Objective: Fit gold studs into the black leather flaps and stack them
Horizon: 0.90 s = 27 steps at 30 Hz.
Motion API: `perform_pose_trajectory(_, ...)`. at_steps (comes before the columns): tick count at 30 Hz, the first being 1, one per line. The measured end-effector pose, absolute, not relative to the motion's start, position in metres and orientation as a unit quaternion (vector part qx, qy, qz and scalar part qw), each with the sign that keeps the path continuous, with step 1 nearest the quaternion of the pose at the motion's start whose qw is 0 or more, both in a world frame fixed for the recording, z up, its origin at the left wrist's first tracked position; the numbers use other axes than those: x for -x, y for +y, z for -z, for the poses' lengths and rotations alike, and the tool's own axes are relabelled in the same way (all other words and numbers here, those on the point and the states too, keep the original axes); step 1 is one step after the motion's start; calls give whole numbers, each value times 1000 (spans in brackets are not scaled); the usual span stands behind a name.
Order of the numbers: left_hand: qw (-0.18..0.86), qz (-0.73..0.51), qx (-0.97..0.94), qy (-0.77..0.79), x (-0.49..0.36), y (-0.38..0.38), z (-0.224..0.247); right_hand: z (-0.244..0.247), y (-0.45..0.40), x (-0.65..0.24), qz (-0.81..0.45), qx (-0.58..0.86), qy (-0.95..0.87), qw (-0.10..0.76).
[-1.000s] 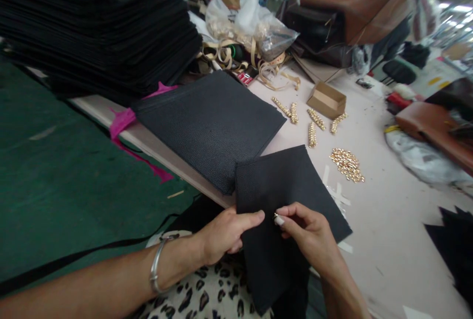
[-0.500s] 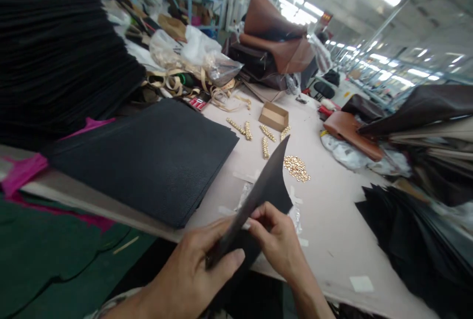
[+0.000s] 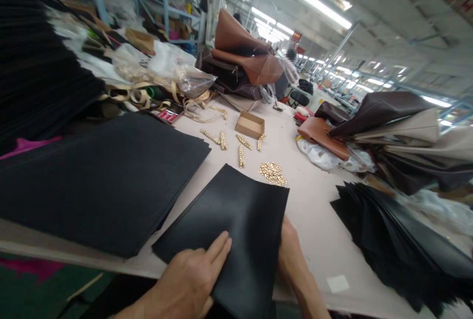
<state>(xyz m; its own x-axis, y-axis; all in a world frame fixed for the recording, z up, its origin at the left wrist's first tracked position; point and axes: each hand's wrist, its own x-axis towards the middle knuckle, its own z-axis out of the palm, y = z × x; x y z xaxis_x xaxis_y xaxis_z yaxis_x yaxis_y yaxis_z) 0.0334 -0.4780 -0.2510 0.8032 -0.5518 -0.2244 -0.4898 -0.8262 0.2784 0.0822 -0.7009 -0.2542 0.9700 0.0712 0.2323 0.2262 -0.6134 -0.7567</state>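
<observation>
A black leather sheet (image 3: 244,210) lies over the front edge of the pale table (image 3: 310,230), its near part beyond the edge. My left hand (image 3: 192,274) has its fingers on top of the sheet, with the thumb low at its near side. At the sheet's right edge is my right hand (image 3: 291,245), its fingers hidden behind or under the leather. Beyond the sheet sits a loose pile of small gold pieces (image 3: 273,173), with several gold rows (image 3: 241,155) farther back.
A stack of black sheets (image 3: 99,181) lies at left, with a taller dark stack (image 3: 40,68) behind it. More black pieces (image 3: 391,240) are at right. An open cardboard box (image 3: 250,125) and brown leather bags (image 3: 244,63) stand farther back.
The black sheet has gone from raised and curved between my hands to nearly flat. My left hand has moved onto its top, my right hand to its right edge. The view has turned right.
</observation>
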Motion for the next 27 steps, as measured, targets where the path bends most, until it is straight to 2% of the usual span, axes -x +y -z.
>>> perform_pose_trajectory(4, 139, 159, -938, -274, -32, -476, 257, 254, -758, -119, 104, 938, -26, 330)
perform_pose_trajectory(8, 151, 197, -927, -282, -35, -474, 251, 249, -782, -174, 110, 952, 13, 286)
perform_pose_trajectory(11, 153, 206, -925, -280, -34, -473, 251, 247, -770, -205, 77, 968, -8, 239)
perform_pose_trajectory(21, 190, 111, -922, -318, -25, -464, 270, 243, -728, -240, -29, 999, -43, 0)
perform_pose_trajectory(27, 136, 137, -919, -343, -32, -478, 259, 241, -704, -244, -42, 997, -7, -68)
